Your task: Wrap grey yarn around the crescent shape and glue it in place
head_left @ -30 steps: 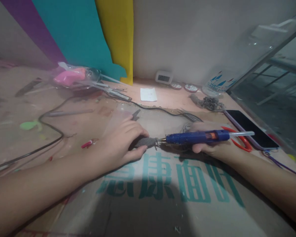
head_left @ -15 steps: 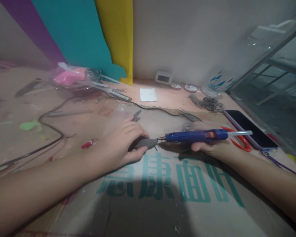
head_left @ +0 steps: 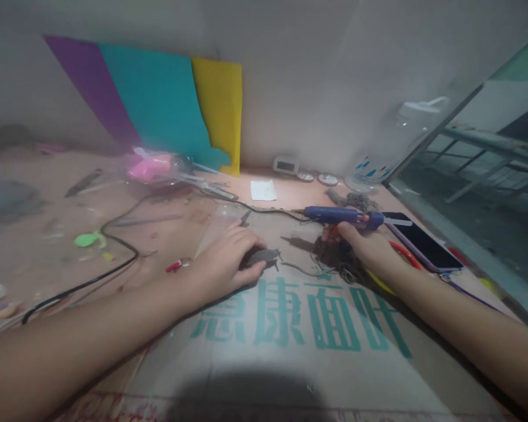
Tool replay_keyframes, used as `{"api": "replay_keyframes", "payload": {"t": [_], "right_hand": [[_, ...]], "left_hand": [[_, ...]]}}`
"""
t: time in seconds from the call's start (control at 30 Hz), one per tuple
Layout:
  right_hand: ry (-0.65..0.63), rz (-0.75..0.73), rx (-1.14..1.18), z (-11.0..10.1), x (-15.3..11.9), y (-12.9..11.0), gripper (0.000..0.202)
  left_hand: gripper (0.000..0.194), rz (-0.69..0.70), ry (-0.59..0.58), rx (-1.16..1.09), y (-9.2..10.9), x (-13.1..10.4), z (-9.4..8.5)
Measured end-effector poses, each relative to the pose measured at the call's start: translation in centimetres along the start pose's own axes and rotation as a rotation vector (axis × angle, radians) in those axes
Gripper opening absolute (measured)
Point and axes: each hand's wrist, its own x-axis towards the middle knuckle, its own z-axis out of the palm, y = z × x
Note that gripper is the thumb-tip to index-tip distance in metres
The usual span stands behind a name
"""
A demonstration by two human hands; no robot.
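My left hand point(head_left: 231, 255) is closed round a small grey, oval, fibrous piece point(head_left: 264, 256), keeping it low over a cardboard sheet point(head_left: 264, 363) with green printed characters. A short end of the piece sticks out to the right, past my fingertips. In my right hand point(head_left: 365, 246) is a blue hot glue gun point(head_left: 334, 215), its metal nozzle pointing left and a clear glue stick point(head_left: 398, 221) out of its back. The nozzle is up and away from the grey piece. Dark grey yarn point(head_left: 330, 255) lies in loops under my right hand.
Scissors with red handles point(head_left: 405, 255) and a phone point(head_left: 422, 241) lie to the right. Behind them stands a clear bottle point(head_left: 378, 155). A black cord point(head_left: 127, 246) crosses the left side. Coloured sheets point(head_left: 158, 105) lean on the wall beside a bag with pink material point(head_left: 152, 170).
The glue gun has lifted away from the grey piece, upward and to the right. My left hand still grips the piece. The camera view has shifted, showing more of the coloured sheets.
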Motion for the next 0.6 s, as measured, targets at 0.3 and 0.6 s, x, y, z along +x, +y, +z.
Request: {"api": "replay_keyframes", "payload": {"t": [0.3, 0.6], "right_hand": [[0.058, 0.043, -0.012, -1.6, 2.7, -5.0, 0.038], [0.031, 0.236, -0.010, 3.3, 11.5, -2.4, 0.019]], "left_hand": [[0.015, 0.039, -0.016, 0.023, -0.2, 0.2, 0.4], [0.013, 0.092, 0.021, 0.045, -0.1, 0.1, 0.4]]}}
